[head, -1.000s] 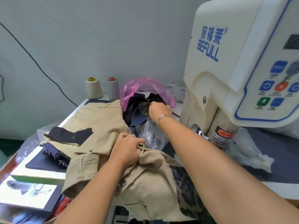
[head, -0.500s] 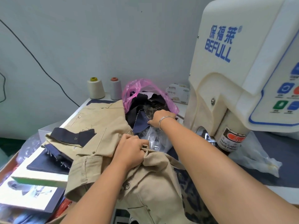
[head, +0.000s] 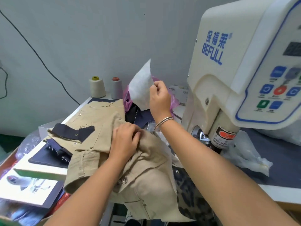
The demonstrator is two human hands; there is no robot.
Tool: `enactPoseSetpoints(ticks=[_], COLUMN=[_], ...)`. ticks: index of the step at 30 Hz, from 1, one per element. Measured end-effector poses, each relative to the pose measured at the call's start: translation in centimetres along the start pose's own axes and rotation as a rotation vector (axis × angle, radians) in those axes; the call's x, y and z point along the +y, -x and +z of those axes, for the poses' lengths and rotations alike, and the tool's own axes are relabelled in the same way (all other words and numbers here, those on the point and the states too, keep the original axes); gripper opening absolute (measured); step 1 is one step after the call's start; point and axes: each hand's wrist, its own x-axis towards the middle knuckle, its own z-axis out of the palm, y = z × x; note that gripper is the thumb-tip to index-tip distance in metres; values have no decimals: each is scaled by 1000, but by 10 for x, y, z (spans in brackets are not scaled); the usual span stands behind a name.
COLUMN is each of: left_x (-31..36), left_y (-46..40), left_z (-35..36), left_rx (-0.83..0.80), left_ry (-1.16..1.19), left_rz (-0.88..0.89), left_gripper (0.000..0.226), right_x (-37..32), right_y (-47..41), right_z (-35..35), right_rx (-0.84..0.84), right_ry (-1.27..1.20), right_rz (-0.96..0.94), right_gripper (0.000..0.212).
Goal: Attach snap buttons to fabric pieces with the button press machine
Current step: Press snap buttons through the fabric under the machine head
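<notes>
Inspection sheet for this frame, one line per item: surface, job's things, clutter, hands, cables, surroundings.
Surface: white table, dark mat under the press.
Job's things: button press machine; khaki garment with snaps; white fabric piece.
Clutter: pink bag of dark scraps, two thread cones, clear plastic bag, navy pieces.
Hands: left hand grips the khaki garment; right hand pinches the white fabric piece, raised.
Cables: black cable across wall.
Surroundings: grey wall.

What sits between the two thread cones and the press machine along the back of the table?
In the head view, between the thread cones and the press machine sits a pink plastic bag of dark fabric scraps; the right hand lifts a white fabric piece there.
</notes>
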Motion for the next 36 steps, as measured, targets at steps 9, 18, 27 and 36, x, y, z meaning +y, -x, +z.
enactPoseSetpoints(ticks=[9,18,27,36], left_x=[-9,0,-23,-59], left_y=[-31,-27,-29,-21], left_z=[-50,-77,-64,-121], left_rx=[-108,-392,-410,-612], left_ry=[-309,513,-559,-391], left_rz=[62,-200,-2,340], left_gripper=[12,24,67,28], right_x=[-28,34,29,30], right_y=[65,139,99,135], right_z=[-59,-62,-63,-91], right_rx=[27,-486,-541,-422], right_ry=[-49,1095,841,744], right_rz=[56,-714,46,-485], right_gripper=[16,4,49,5])
